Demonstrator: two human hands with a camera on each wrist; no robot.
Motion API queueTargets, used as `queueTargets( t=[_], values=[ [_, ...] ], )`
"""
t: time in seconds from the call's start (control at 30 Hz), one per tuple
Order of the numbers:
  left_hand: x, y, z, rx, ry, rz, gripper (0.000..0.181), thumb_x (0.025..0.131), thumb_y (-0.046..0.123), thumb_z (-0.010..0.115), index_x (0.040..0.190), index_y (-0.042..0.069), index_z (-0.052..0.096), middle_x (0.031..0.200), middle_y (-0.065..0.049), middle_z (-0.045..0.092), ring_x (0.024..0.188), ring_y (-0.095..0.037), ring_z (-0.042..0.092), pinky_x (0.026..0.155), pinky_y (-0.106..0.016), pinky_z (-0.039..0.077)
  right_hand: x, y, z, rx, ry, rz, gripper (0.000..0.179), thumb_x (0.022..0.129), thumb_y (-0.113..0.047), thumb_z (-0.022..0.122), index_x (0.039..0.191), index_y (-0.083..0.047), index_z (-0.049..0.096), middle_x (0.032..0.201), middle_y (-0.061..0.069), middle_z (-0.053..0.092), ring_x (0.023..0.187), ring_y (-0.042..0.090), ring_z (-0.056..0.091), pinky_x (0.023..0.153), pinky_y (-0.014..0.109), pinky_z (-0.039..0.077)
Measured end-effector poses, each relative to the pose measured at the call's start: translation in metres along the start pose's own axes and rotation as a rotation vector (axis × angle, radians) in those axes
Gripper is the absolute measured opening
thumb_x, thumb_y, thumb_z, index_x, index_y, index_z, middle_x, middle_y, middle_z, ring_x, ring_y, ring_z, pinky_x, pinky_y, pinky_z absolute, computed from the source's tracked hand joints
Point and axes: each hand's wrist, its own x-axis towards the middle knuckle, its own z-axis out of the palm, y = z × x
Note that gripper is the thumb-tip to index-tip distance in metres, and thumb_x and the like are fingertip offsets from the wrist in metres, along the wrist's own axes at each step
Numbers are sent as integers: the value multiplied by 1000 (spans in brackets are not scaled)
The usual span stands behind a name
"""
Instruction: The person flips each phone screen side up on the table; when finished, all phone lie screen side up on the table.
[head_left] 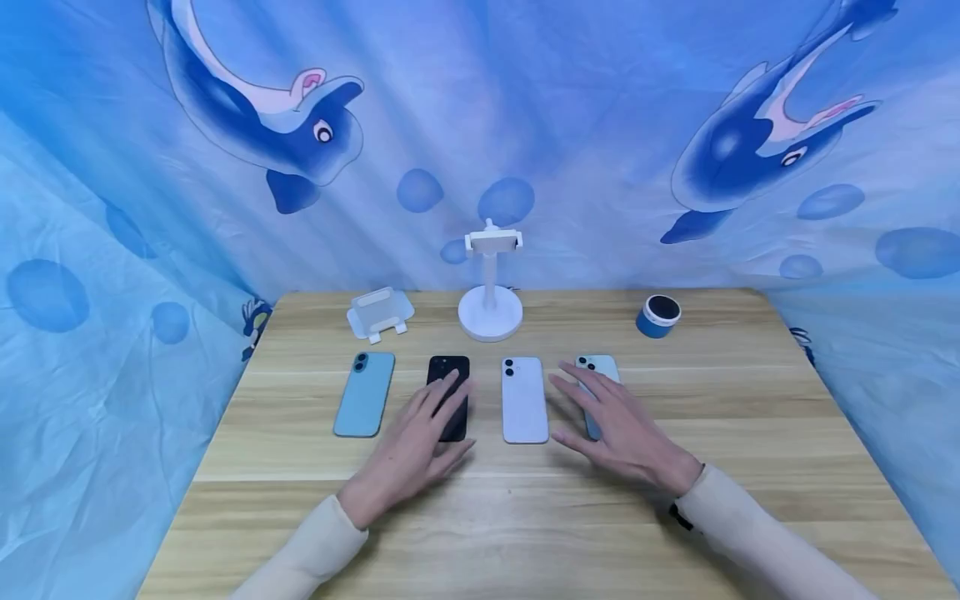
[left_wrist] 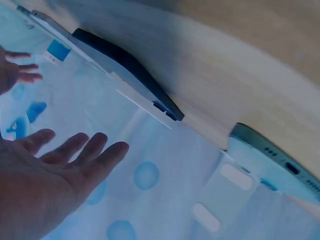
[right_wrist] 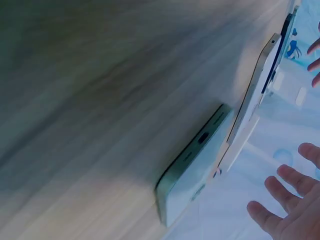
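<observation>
Four phones would be several: in the head view they lie face down in a row on the wooden table. My left hand (head_left: pixel 408 446) hovers over the black phone (head_left: pixel 459 423), fingers spread and partly hiding it. Over the pale green phone (head_left: pixel 609 367) is my right hand (head_left: pixel 628 431), its fingers loosely extended. Between the hands lies a white phone (head_left: pixel 525 408); a teal phone (head_left: pixel 365 396) is at the far left. Both wrist views show the left hand (left_wrist: pixel 60 175) and right hand (right_wrist: pixel 300 207) raised, holding nothing.
Behind the row stand a clear-and-white folding phone stand (head_left: pixel 379 312), a white round-based phone holder (head_left: pixel 490 312) and a small blue cylinder (head_left: pixel 657 317) with a dark top. A blue dolphin-print curtain (head_left: pixel 585 125) hangs behind the table (head_left: pixel 480 533).
</observation>
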Motion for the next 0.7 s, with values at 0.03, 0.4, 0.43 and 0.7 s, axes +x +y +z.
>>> queueTargets(
  t=[0.03, 0.4, 0.43, 0.7],
  values=[
    [-2, -1, -2, -19, 14, -21, 83, 99, 50, 66, 167, 27, 23, 170, -10, 34, 150, -36, 44, 118, -56, 43, 3, -2, 0, 23, -7, 7, 77, 97, -67, 58, 163, -34, 36, 170, -2, 33, 153, 31, 40, 116, 62, 40],
    [-21, -23, -20, -222, 112, -293, 79, 98, 42, 72, 162, 12, 37, 133, -13, 65, 120, -28, 64, 102, -46, 54, 43, -24, 12, 216, -118, 40, 74, 92, -73, 61, 154, -32, 51, 158, 2, 51, 145, 26, 50, 114, 55, 47],
    [-23, -26, -22, -252, 112, -319, 79, 97, 41, 73, 161, 11, 37, 132, -14, 65, 117, -28, 66, 99, -46, 56, 47, -26, 13, 224, -131, 29, 74, 92, -71, 63, 153, -31, 52, 156, 3, 52, 143, 25, 51, 114, 54, 47],
    [-38, -56, -37, -397, 116, -495, 79, 94, 31, 79, 157, 3, 41, 118, -15, 70, 87, -20, 66, 69, -24, 53, 77, -37, 27, 380, -199, -104, 65, 94, -51, 74, 147, -15, 59, 132, 1, 67, 117, 16, 64, 100, 43, 54]
  ],
)
